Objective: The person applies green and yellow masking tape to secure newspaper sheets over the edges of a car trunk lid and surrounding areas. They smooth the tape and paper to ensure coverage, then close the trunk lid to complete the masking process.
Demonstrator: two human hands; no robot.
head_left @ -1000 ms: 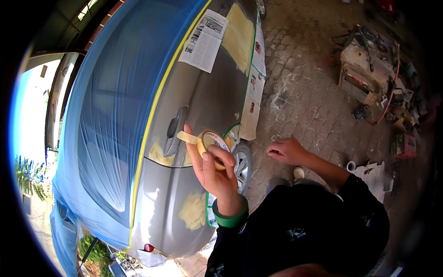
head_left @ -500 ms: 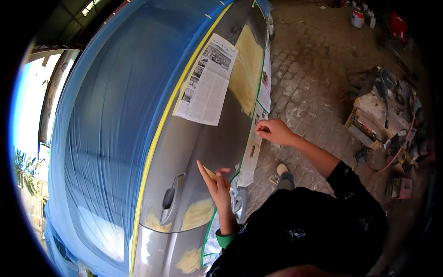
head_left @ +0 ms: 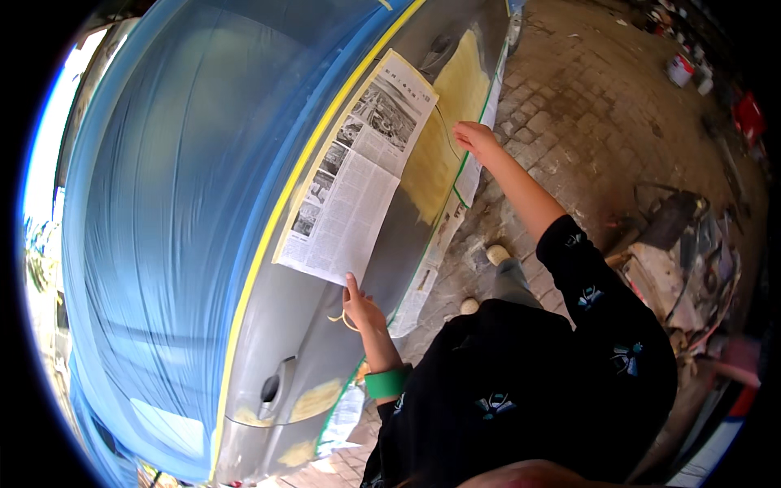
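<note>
A sheet of newspaper [head_left: 355, 199] lies on the grey car door [head_left: 303, 313], edged with pale yellow tape along its left side and top. At the sheet's lower edge is my left hand [head_left: 366, 313], one finger stretched up to the paper and the others curled. A curled strip of yellow masking tape [head_left: 345, 320] sticks out from its closed fingers. Farther forward, my right hand [head_left: 477, 141] hovers by the right side of a yellowish filler patch [head_left: 450, 106], fingers pressed together. Whatever it pinches, if anything, is too small to see.
Blue plastic film [head_left: 175, 220] covers the car's upper part, bordered by yellow tape [head_left: 281, 207]. More paper [head_left: 423, 285] hangs along the lower side under green tape. A cluttered workbench [head_left: 671, 268] stands right on the brick floor [head_left: 561, 106]; a paint can [head_left: 680, 70] is beyond.
My view has shifted along the car. My left hand has moved up to the newspaper's lower edge, and my right hand has reached forward beside the filler patch.
</note>
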